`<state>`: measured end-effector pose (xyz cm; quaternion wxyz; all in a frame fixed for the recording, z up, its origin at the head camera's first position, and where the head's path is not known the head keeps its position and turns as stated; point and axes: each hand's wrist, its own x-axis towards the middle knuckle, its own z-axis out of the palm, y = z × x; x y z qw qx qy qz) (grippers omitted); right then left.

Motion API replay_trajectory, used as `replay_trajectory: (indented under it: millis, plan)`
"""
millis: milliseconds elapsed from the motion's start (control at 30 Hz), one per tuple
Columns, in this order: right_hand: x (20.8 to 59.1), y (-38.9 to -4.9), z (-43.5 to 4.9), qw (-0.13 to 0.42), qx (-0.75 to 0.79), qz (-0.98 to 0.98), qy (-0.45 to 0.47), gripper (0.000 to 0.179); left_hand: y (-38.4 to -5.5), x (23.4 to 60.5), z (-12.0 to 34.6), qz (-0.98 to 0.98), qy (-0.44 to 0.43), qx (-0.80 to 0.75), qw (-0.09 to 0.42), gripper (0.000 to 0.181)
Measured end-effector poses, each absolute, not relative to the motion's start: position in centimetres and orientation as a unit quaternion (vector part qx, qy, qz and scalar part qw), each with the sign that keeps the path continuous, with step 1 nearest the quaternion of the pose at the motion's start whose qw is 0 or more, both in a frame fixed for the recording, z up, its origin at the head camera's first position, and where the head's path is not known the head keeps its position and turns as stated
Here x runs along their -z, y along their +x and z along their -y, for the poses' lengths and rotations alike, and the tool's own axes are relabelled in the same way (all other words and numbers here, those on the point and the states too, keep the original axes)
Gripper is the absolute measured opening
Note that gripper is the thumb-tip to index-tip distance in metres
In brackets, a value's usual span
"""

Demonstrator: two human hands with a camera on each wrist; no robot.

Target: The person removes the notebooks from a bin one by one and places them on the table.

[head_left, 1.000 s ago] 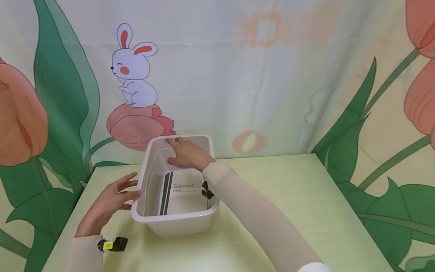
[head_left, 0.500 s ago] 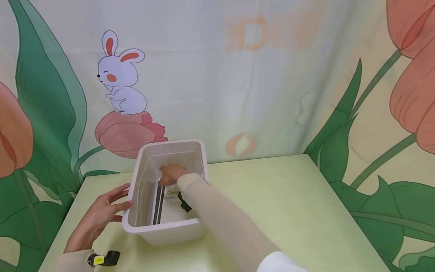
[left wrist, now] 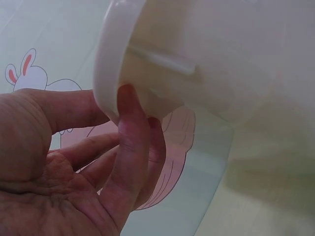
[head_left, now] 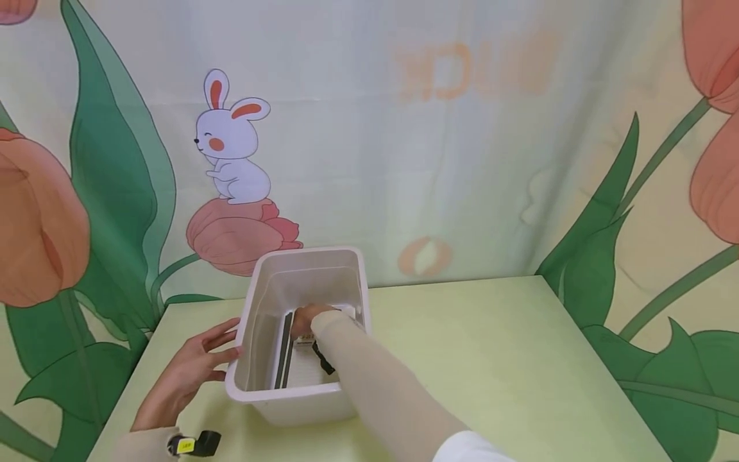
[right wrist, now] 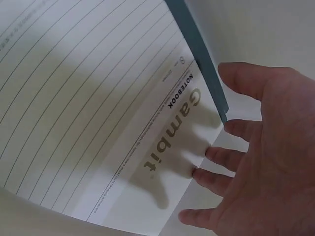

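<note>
A white plastic tub point(head_left: 306, 409) stands on the table, and a notebook point(head_left: 299, 373) marked "Gambit" with lined pages and a dark binding strip lies in it. My left hand point(head_left: 187, 371) holds the tub's left rim, with thumb and fingertips about the lip point(left wrist: 106, 69) in the left wrist view. Down inside the tub is my right hand point(head_left: 303, 321), at the notebook's far end. In the right wrist view that hand point(right wrist: 266, 157) has its fingers stretched toward the notebook's edge point(right wrist: 162, 142); whether they touch it I cannot tell.
The pale green table point(head_left: 479, 359) extends right of the tub. Behind the tub hangs a cloth backdrop point(head_left: 346, 179) printed with a rabbit and tulips. Black wrist cameras sit at both sleeves, the left one point(head_left: 204, 443) near the table's front.
My right hand has gone from above the tub's far part down inside to the notebook's far end. The left hand stays at the rim. The head view has shifted slightly.
</note>
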<state>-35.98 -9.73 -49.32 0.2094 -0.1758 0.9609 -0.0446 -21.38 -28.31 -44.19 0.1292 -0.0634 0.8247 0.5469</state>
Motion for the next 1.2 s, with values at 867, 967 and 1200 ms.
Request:
replay_trajectory:
  millis: [867,967,1200]
  plan:
    - [49.2,-34.0,10.9,0.224,0.06,-0.956,-0.181,0.081,-20.1,44.5,28.8,-0.82,-0.068,-0.548,0.152,0.073]
    - [49.9,-34.9,11.0,0.193,0.073,-0.96,-0.19,0.072,-20.1,44.6,28.6,-0.816,-0.063,-0.555,0.148,0.073]
    - [48.5,-38.0,11.1,0.045,0.043,-0.971,-0.231,0.063,-20.9,44.2,28.2,-0.819,-0.052,-0.557,0.128,0.072]
